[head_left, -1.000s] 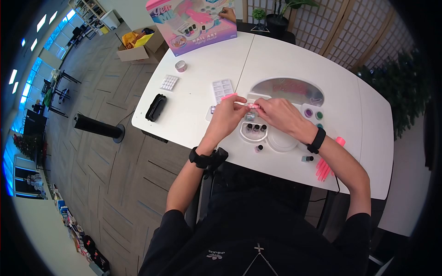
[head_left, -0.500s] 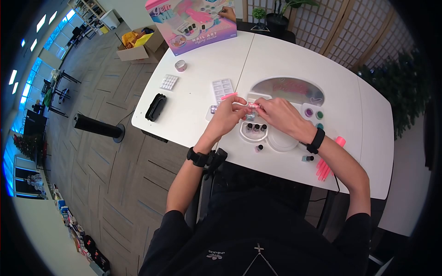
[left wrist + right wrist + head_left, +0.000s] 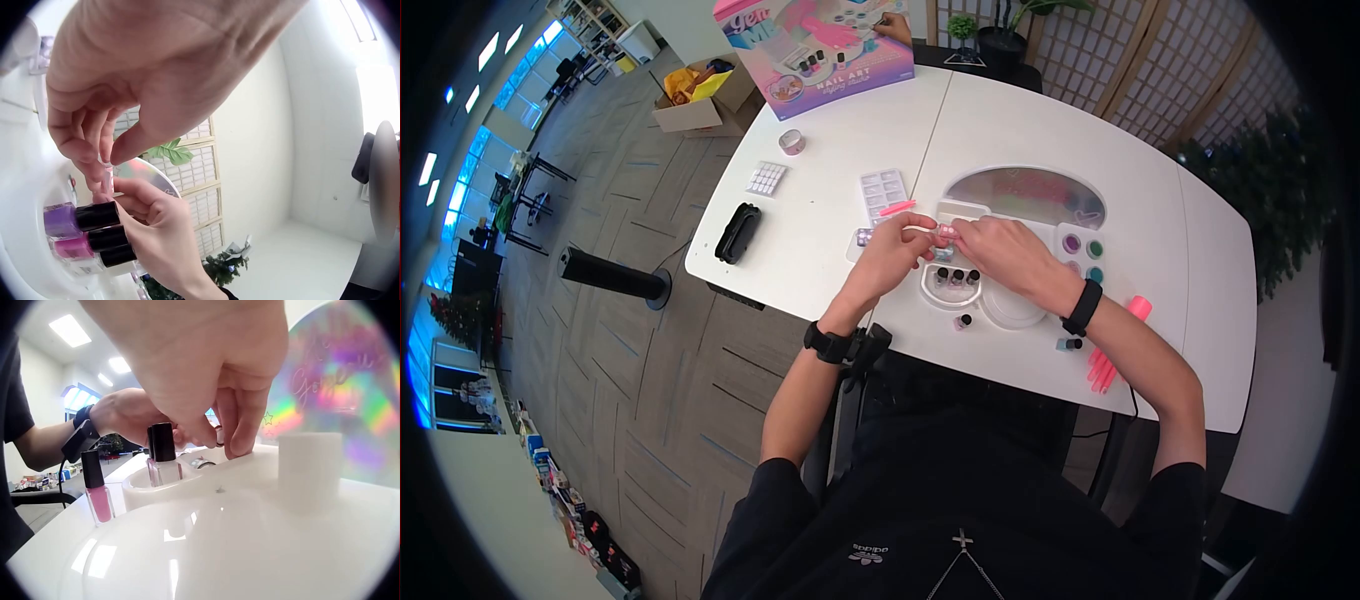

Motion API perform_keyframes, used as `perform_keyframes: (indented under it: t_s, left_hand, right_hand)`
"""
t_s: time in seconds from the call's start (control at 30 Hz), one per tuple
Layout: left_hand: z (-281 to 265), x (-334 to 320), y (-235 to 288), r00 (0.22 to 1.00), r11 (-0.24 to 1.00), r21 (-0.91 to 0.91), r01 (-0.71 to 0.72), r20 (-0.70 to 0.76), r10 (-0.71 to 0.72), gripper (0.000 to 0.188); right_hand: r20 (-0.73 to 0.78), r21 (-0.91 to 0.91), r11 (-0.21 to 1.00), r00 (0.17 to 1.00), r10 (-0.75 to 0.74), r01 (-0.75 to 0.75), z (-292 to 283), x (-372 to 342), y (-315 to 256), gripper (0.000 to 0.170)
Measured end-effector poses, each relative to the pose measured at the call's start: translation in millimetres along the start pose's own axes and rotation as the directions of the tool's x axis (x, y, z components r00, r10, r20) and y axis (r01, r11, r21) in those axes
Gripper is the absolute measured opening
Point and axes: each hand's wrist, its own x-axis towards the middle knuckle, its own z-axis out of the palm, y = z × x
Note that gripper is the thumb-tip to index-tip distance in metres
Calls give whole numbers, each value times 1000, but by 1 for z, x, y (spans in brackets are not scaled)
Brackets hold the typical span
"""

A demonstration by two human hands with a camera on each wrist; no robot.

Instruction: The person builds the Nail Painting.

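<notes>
In the head view, my left hand point(image 3: 888, 252) and right hand point(image 3: 1012, 262) meet over the white nail-art station point(image 3: 1012, 312). Between their fingertips is a small pink-and-white piece point(image 3: 946, 231), mostly covered by the fingers. The left wrist view shows my left thumb and fingers pinching one end of this pink piece point(image 3: 109, 180), with the right fingers at its other end. Close below the hands, black-capped nail polish bottles point(image 3: 65, 220) stand in the station's holder. A shiny mirror panel point(image 3: 340, 394) rises behind the right hand.
Left of the hands lie a pink stick point(image 3: 897, 208) and a white compartment tray point(image 3: 883, 190). Pink tubes point(image 3: 1105, 368) and a loose polish bottle point(image 3: 1068, 344) are at right; another bottle point(image 3: 963, 322) stands in front. A nail art box point(image 3: 820, 60) stands at the back.
My left hand has shifted and turned slightly, its wrist rotating, which uncovers more of the pink stick. The right hand stays nearly in place, and the small piece remains between the fingertips.
</notes>
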Motion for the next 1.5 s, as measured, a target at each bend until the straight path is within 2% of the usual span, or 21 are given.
perform_keyframes:
  t_s: [0.27,0.37,0.47,0.57,0.67,0.77,0.93,1.23,1.33,1.5]
  left_hand:
    - [1,0,-14,998,996,54,-69,12,68,28]
    - [3,3,-21,990,984,113,-139,-17,142,28]
    - [7,-8,-8,970,914,383,-133,-137,199,28]
    - [5,-11,-4,945,846,502,-181,-149,291,28]
    - [5,-10,-2,943,784,570,-246,-45,328,25]
    - [9,-9,0,926,711,656,-254,-47,374,26]
    - [13,-5,3,911,666,701,-256,-57,409,23]
    - [16,7,-8,893,583,772,-254,-43,447,19]
    - [18,6,-6,884,560,787,-258,-42,465,18]
    - [21,7,-6,867,510,820,-260,-35,497,15]
  right_hand:
    - [-33,-96,993,997,-69,65,4,-3,-2,27]
    - [-41,-103,992,997,-70,65,2,-4,-3,28]
    - [-59,-109,992,996,-69,62,1,-3,-5,26]
    - [-56,-109,991,995,-79,72,2,-3,-4,24]
    - [-82,-118,986,988,-128,118,7,-6,-1,22]
    - [-94,-145,977,981,-171,156,9,-3,3,21]
    - [-96,-213,952,965,-246,222,11,1,11,19]
    - [-103,-233,947,963,-250,221,14,2,14,13]
    - [-109,-123,978,977,-185,172,2,-1,7,11]
    - [-59,-54,977,976,-211,208,-5,-9,13,19]
